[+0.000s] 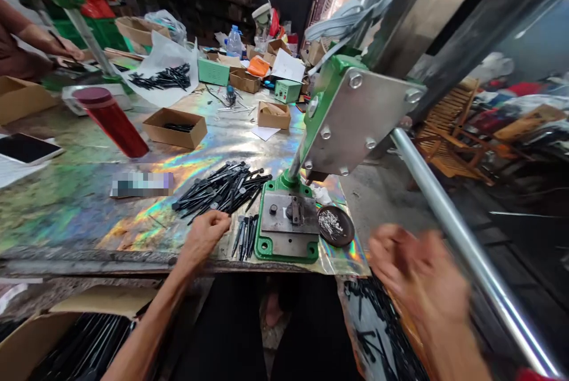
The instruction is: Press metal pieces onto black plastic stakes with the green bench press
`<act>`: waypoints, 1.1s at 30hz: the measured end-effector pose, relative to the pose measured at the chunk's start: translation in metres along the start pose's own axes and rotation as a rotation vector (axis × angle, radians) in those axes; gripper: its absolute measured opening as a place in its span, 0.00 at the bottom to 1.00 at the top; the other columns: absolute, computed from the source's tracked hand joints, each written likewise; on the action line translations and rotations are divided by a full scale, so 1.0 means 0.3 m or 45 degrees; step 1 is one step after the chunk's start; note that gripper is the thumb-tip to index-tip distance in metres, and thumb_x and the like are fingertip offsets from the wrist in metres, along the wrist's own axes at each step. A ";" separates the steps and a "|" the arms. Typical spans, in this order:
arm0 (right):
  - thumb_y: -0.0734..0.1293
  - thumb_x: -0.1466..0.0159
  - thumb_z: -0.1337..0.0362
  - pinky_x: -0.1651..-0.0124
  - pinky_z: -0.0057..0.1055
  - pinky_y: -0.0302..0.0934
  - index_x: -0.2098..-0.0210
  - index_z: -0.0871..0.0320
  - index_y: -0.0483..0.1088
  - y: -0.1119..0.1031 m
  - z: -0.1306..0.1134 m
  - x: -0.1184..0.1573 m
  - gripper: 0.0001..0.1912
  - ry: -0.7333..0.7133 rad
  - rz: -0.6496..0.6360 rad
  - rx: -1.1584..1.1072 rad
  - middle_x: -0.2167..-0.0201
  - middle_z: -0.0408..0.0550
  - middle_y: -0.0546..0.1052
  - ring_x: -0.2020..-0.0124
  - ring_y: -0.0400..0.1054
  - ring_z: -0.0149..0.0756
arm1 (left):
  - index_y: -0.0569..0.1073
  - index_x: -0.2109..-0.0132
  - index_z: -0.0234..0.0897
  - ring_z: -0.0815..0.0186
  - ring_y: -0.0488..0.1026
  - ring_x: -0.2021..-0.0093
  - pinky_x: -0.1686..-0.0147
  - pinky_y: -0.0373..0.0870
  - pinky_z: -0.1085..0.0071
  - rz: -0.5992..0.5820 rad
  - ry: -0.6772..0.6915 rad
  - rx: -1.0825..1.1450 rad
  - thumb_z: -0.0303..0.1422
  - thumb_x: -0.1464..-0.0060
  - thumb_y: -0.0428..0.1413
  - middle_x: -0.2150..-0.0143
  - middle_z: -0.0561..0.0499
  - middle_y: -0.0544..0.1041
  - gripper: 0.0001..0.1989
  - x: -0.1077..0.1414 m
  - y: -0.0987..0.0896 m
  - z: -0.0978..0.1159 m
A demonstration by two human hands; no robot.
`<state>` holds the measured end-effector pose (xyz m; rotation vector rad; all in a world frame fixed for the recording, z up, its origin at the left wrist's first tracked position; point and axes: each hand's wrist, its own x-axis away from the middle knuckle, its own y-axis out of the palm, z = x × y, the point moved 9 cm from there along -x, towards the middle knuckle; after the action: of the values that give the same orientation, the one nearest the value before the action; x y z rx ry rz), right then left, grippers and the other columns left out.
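**Q:** Which hand stands nearer the slender black parts?

**A:** The left hand; its curled fingers meet the near edge of the loose pile on the holographic foil; the right hand lies well apart, past the bench corner.

**Q:** State the grip of each hand.

**A:** Left: partly closed, knuckles up; whether it has hold of a part, the fingers hide; cannot tell. Right: fingers loosely curled and blurred; no held part can be made out; cannot tell.

**Q:** How do the parts lie?

**A:** In the pile, mostly slanted from lower left to upper right, crossing one another; the pile sits ahead of the left hand, just left of the green hand press; a smaller bunch lies between that hand and the press base, long axes pointing roughly away from the person.

**Q:** What is nearest the right hand?

**A:** The round dark dish of small silver pieces, right of the press base; the steel lever bar runs just beyond the hand.
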<state>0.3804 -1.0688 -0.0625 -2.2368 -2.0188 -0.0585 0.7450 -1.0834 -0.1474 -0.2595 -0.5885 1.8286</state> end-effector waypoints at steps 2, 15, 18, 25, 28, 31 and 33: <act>0.62 0.43 0.46 0.78 0.30 0.59 0.69 0.57 0.69 0.021 0.074 -0.111 0.19 -0.169 -0.123 0.187 0.74 0.49 0.71 0.80 0.62 0.35 | 0.63 0.78 0.37 0.74 0.52 0.84 0.84 0.47 0.77 -0.121 -0.134 0.384 0.42 0.57 0.54 0.85 0.59 0.59 0.14 0.054 0.006 -0.039; 0.59 0.44 0.73 0.60 0.34 0.56 0.70 0.59 0.67 0.092 0.417 -0.350 0.06 -0.412 -0.072 1.218 0.69 0.52 0.70 0.66 0.64 0.43 | 0.70 0.70 0.35 0.77 0.60 0.84 0.87 0.52 0.82 -0.021 -0.501 1.039 0.38 0.67 0.66 0.76 0.54 0.74 0.18 0.304 0.050 -0.116; 0.58 0.42 0.72 0.61 0.34 0.55 0.70 0.60 0.66 0.106 0.421 -0.351 0.06 -0.461 -0.077 1.286 0.68 0.54 0.69 0.67 0.64 0.43 | 0.72 0.64 0.35 0.77 0.61 0.84 0.85 0.55 0.81 -0.019 -0.530 1.099 0.37 0.68 0.66 0.77 0.54 0.74 0.21 0.327 0.090 -0.104; 0.56 0.42 0.69 0.63 0.33 0.57 0.71 0.57 0.64 0.081 0.434 -0.357 0.06 -0.515 -0.025 1.161 0.72 0.49 0.69 0.69 0.64 0.41 | 0.70 0.65 0.36 0.74 0.62 0.84 0.88 0.55 0.79 -0.138 -0.454 1.054 0.37 0.68 0.65 0.76 0.53 0.74 0.20 0.344 0.161 -0.042; 0.55 0.42 0.64 0.67 0.32 0.57 0.72 0.56 0.63 0.059 0.436 -0.358 0.07 -0.505 -0.014 1.017 0.76 0.46 0.68 0.72 0.63 0.39 | 0.68 0.67 0.36 0.72 0.64 0.83 0.88 0.59 0.76 -0.156 -0.383 1.046 0.36 0.67 0.65 0.74 0.52 0.75 0.18 0.341 0.166 -0.016; 0.56 0.44 0.61 0.69 0.31 0.56 0.74 0.56 0.62 0.040 0.433 -0.364 0.08 -0.478 -0.007 0.881 0.79 0.44 0.66 0.75 0.62 0.38 | 0.67 0.68 0.37 0.70 0.66 0.82 0.86 0.62 0.75 -0.159 -0.355 1.051 0.35 0.65 0.64 0.73 0.52 0.75 0.17 0.340 0.169 0.000; 0.57 0.45 0.59 0.70 0.31 0.56 0.76 0.55 0.62 0.030 0.430 -0.368 0.08 -0.454 0.002 0.802 0.80 0.43 0.66 0.76 0.61 0.38 | 0.68 0.68 0.37 0.70 0.67 0.81 0.85 0.64 0.74 -0.173 -0.352 1.070 0.34 0.64 0.64 0.72 0.52 0.76 0.15 0.340 0.174 0.010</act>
<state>0.3702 -1.1633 -0.2038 -1.9221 -1.8218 0.9000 0.6664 -1.0011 -0.1601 0.5880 0.0180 1.8294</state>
